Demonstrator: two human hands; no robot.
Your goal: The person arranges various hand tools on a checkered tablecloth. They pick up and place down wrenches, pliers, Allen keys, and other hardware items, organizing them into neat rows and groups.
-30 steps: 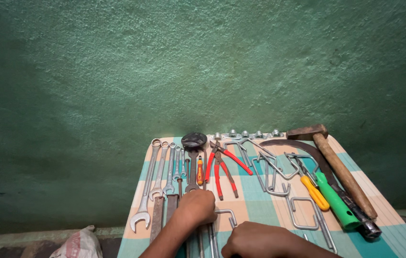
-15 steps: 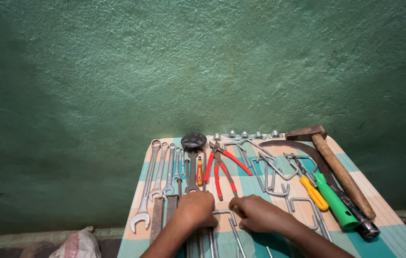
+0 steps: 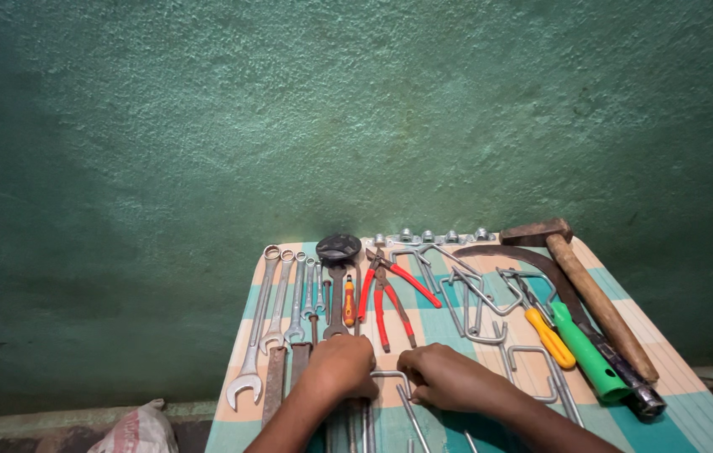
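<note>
Hands meet low on a checked tablecloth (image 3: 449, 331) spread over a small table set against a rough green wall (image 3: 356, 117). The left hand (image 3: 341, 367) is curled, knuckles up, over the near ends of some flat metal tools; whether its fingers actually grip one I cannot tell, since they are tucked underneath. The right hand (image 3: 447, 377) lies just beside it, fingers bent down onto a bent steel rod (image 3: 400, 387), pinching or pressing it near the corner of its hook; the rod runs from between the two hands toward the near edge.

Beyond the left fingertips lies a row of combination spanners (image 3: 276, 315), and next to them a small orange-handled screwdriver (image 3: 349, 299). Straight ahead of the gap between the hands sit red-handled pliers (image 3: 386, 298). Past the right fingers are more bent steel hooks (image 3: 478, 294), then a yellow-handled tool (image 3: 551, 337), a green-handled sickle (image 3: 587, 352) and a wooden-handled hammer (image 3: 591, 294) farthest out.
</note>
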